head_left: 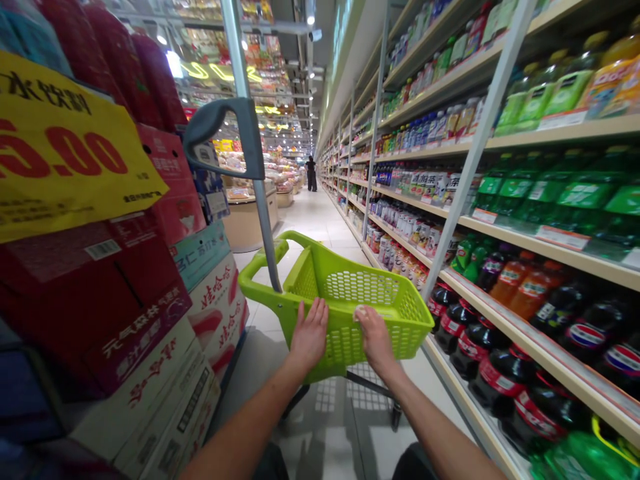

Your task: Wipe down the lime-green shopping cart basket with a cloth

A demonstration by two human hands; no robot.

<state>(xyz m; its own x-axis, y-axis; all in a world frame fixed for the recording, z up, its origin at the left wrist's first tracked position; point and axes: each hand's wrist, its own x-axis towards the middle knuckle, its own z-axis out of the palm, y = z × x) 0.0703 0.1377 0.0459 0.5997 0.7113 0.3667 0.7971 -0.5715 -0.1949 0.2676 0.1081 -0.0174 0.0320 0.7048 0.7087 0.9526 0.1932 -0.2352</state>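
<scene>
Resting the left hand [309, 335] flat, fingers close together, on the near side of the green basket [345, 315], between boxes [145, 313] at left and bottles [517, 363] at right; apparently pinching a white wipe [357, 311] in the right hand [376, 337]. Could send the basket rolling into the bottles by pressing too hard, or lose the wipe through a loose pinch.

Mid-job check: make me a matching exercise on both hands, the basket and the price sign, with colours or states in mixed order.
Things:
1. Left hand
2. Right hand
3. Basket
4. Price sign

Colours or states:
A. Yellow with red print
B. Fingers bent at the rim, on a small white piece
C. Lime green, full of holes
D. Fingers extended against the near side

Pairs: 1-D, 2-B, 3-C, 4-A
</scene>
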